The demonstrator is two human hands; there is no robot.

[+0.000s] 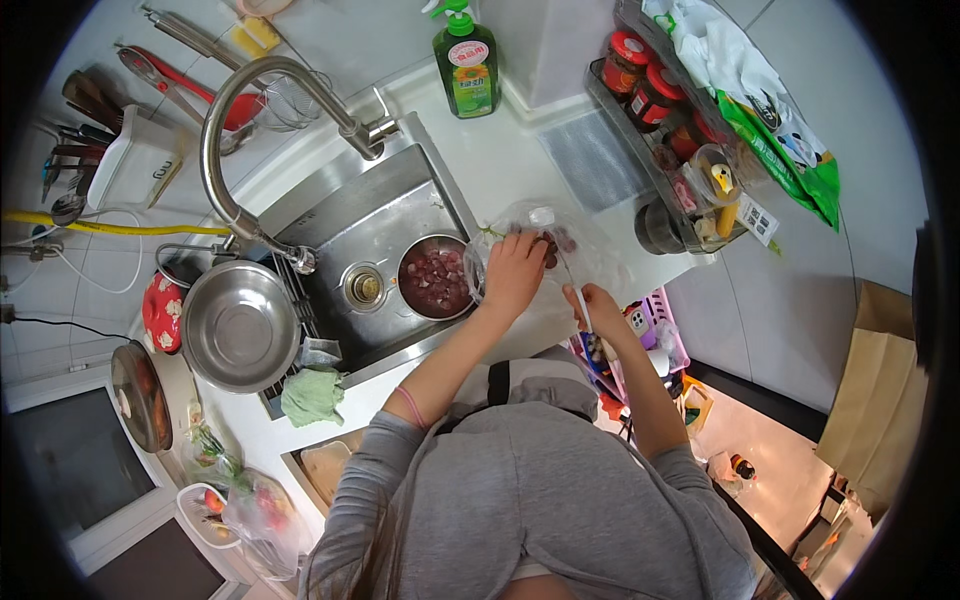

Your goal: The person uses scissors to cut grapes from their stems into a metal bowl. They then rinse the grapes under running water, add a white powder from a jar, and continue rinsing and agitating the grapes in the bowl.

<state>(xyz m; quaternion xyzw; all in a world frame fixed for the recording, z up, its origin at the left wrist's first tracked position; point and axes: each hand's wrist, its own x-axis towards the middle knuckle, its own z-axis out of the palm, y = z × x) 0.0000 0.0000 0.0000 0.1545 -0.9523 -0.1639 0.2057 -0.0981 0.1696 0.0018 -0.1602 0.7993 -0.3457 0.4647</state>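
On the counter right of the sink, a clear plastic bag [598, 262] lies spread with dark red grapes [566, 240] in it. My left hand [514, 268] reaches over the bag's left side, its fingers curled on the grapes. Close by, my right hand [596, 307] grips a slim tool [584, 304] with a white handle and a thin blade, its tip towards the grapes; whether it is a knife or scissors I cannot make out. A round metal bowl [403, 290] of loose grapes in water stands in the sink, left of my left hand.
The steel sink [330, 225] has a tall curved faucet [213, 140]. An empty metal basin [240, 325] and a green cloth [312, 397] lie left of it. A green spray bottle [467, 65] stands behind; a rack with jars [655, 95] is at right.
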